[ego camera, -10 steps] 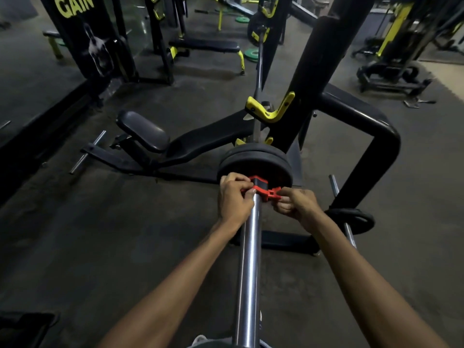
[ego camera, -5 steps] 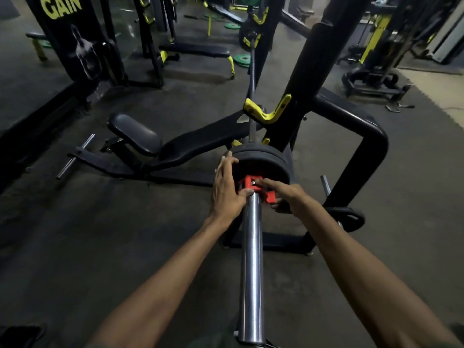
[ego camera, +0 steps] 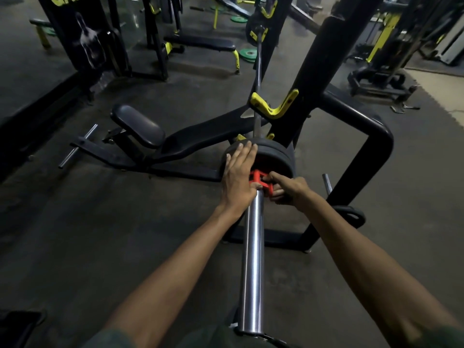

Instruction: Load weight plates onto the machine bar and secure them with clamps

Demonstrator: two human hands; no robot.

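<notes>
A chrome bar sleeve (ego camera: pixel 251 259) runs away from me to black weight plates (ego camera: pixel 275 159) stacked on it. A red clamp (ego camera: pixel 258 178) sits on the sleeve right against the outer plate. My left hand (ego camera: pixel 238 177) lies with straight fingers flat on the plate's face, its thumb by the clamp. My right hand (ego camera: pixel 288 189) holds the clamp's right side, forefinger stretched along its top and the other fingers curled under it. The clamp's lower part is hidden by both hands.
The bar rests in yellow hooks (ego camera: pixel 273 106) on a black rack upright (ego camera: pixel 324 71). An incline bench (ego camera: pixel 155 136) lies to the left. A spare plate (ego camera: pixel 351 217) hangs on a storage peg at the right. Green plates (ego camera: pixel 247 54) and other machines stand at the back.
My left hand has let go of the clamp and spread flat onto the plate. The clamp has slid forward against the plate. My right forefinger now lies along the clamp's top.
</notes>
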